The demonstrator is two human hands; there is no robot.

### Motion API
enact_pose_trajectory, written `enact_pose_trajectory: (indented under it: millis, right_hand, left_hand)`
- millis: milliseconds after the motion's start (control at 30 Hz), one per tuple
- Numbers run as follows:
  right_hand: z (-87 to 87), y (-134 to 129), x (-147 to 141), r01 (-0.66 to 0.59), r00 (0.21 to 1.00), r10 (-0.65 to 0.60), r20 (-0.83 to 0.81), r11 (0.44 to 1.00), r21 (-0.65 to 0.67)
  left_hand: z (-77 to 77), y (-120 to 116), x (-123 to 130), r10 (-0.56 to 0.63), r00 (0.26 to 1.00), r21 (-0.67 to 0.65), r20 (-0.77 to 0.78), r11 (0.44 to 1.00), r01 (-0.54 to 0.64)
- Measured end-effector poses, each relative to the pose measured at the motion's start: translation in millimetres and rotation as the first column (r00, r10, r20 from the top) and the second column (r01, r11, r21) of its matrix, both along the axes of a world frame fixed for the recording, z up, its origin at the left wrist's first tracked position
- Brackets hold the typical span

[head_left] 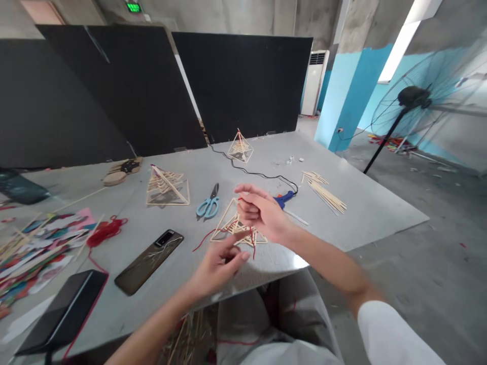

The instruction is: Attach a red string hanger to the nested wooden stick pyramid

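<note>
A pyramid frame of thin wooden sticks [219,234] lies near the table's front edge, partly hidden by both hands. Red yarn [203,240] trails from it to the left, and another strand hangs between the hands. My right hand [262,210] is above the frame, its thumb and fingers pinched on the red yarn. Lower and to the left, my left hand [224,261] has its index finger stretched toward the strand and its thumb apart. Blue-handled scissors [208,207] lie behind and left of the frame. A blue glue gun [284,198] is behind my right hand.
Two more stick pyramids [167,187] [241,147] stand farther back. A phone [149,261], a black case [63,310], red yarn ball [106,230] and coloured scraps [41,248] are on the left. Loose sticks [327,195] lie right; a black cable [251,172] crosses behind.
</note>
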State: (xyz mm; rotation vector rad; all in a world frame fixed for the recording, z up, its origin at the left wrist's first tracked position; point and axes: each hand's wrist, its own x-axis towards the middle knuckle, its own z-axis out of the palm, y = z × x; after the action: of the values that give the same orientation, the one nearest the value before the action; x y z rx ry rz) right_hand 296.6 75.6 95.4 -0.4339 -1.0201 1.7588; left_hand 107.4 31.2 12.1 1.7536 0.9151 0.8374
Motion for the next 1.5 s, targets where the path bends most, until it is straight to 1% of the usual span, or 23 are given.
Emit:
enact_pose_trajectory:
  millis: [33,67,133,233,300,367,433,500,533,600,667,733,800,900,1000,1100,1200,1267,1333,1433,1500]
  right_hand:
    - [-0.1,0.3,-0.6,0.018,1.0,-0.019,-0.021,1.0,-0.02]
    - [-1.1,1.1,0.9,0.05,0.998,-0.052,-0.04,0.998,-0.04]
    - [-5.1,3.6,9.8,0.139,0.987,-0.145,-0.073,0.987,-0.08]
    - [-15.5,8.5,29.4,0.278,0.95,-0.294,-0.103,0.949,-0.15]
    - [-25.2,10.4,40.1,0.319,0.936,-0.341,-0.087,0.926,-0.202]
    - [-36.2,9.8,46.9,0.337,0.932,-0.359,-0.055,0.911,-0.237]
    - [-47.2,5.5,51.0,0.33,0.94,-0.34,-0.002,0.916,-0.229]
    - [-56.2,-2.6,54.5,0.276,0.96,-0.264,0.091,0.945,-0.176]
    - [-59.2,-8.0,56.1,0.227,0.966,-0.206,0.153,0.964,-0.14]
    - [-62.1,-20.1,59.2,0.102,0.957,-0.079,0.278,0.992,-0.069]
    - [-61.5,-31.5,61.2,-0.016,0.932,0.02,0.361,1.0,-0.012]
    - [-59.5,-39.9,61.8,-0.09,0.917,0.071,0.392,0.995,0.03]
    - [-58.6,-44.2,61.4,-0.121,0.912,0.086,0.4,0.991,0.062]
    - [-61.3,-44.8,60.6,-0.136,0.909,0.083,0.408,0.986,0.101]
    - [-65.9,-43.3,60.0,-0.137,0.907,0.075,0.414,0.983,0.122]
    - [-69.5,-42.9,59.0,-0.143,0.908,0.074,0.412,0.98,0.14]
    - [-73.5,-41.9,57.7,-0.156,0.906,0.077,0.417,0.975,0.159]
    - [-77.5,-39.6,57.6,-0.133,0.898,0.043,0.438,0.975,0.176]
    - [-82.1,-35.9,58.4,-0.075,0.86,-0.05,0.508,0.972,0.222]
    - [-87.3,-30.3,61.5,-0.008,0.734,-0.215,0.644,0.946,0.324]
    - [-88.4,-26.4,64.8,-0.024,0.662,-0.277,0.696,0.921,0.39]
  left_hand:
    - [5.3,-6.0,5.9,-0.054,0.999,-0.07,-0.008,0.996,0.053]
    - [8.9,-10.5,10.5,-0.072,0.997,-0.12,-0.002,0.99,0.072]
    - [10.9,-15.6,14.7,-0.069,0.997,-0.209,0.04,0.975,0.076]
    - [3.5,-17.3,12.0,-0.018,0.992,-0.342,0.124,0.938,0.06]
    - [-4.8,-17.0,10.3,-0.002,0.988,-0.41,0.156,0.909,0.067]
    - [-12.7,-16.5,12.1,0.017,0.987,-0.426,0.158,0.903,0.053]
    - [-18.1,-15.6,17.0,0.068,0.988,-0.382,0.137,0.924,-0.011]
    - [-19.8,-14.2,22.9,0.12,0.985,-0.335,0.123,0.939,-0.073]
    - [-19.2,-13.4,25.6,0.136,0.983,-0.325,0.127,0.942,-0.088]
    - [-14.9,-11.9,30.3,0.145,0.977,-0.319,0.154,0.944,-0.09]
    - [-7.6,-10.8,34.1,0.15,0.971,-0.287,0.185,0.953,-0.092]
    - [0.7,-10.6,37.0,0.143,0.971,-0.222,0.191,0.97,-0.099]
    - [7.6,-10.9,39.2,0.137,0.976,-0.145,0.168,0.983,-0.113]
    - [11.4,-10.9,40.6,0.158,0.982,-0.013,0.102,0.987,-0.158]
    - [7.7,-8.9,39.9,0.193,0.981,0.179,0.027,0.964,-0.195]
    - [1.1,-4.9,38.7,0.24,0.971,0.389,0.003,0.894,-0.222]
    - [-4.2,-0.3,37.1,0.265,0.964,0.526,0.009,0.819,-0.23]
    - [-6.8,2.5,35.5,0.288,0.958,0.569,0.003,0.787,-0.239]
    - [-9.5,5.0,33.8,0.328,0.945,0.573,-0.005,0.775,-0.267]
    - [-15.0,7.4,32.0,0.369,0.929,0.538,0.002,0.783,-0.312]
    - [-19.3,8.5,31.1,0.365,0.931,0.515,0.003,0.797,-0.315]
